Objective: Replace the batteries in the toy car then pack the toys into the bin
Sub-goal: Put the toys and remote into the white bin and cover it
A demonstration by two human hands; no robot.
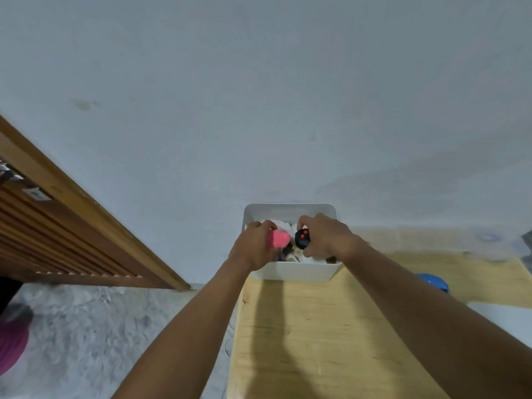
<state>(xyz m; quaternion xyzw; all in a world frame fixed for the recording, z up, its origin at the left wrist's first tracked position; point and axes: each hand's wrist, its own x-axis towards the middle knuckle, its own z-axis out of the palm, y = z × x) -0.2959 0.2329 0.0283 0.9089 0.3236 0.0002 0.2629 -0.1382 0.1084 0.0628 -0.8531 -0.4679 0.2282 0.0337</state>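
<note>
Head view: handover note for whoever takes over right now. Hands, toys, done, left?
Left hand grips a pink toy over the white bin.
Right hand grips a black controller with red buttons, also over it.
The bin stands at the wooden table's far end, other items already inside.
Done: battery swap cannot be judged here.
Left: drop both in; blue object at the table's right edge may still need packing.

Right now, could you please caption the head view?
Left hand holds pink toy, right hand black remote, over white bin.
</note>
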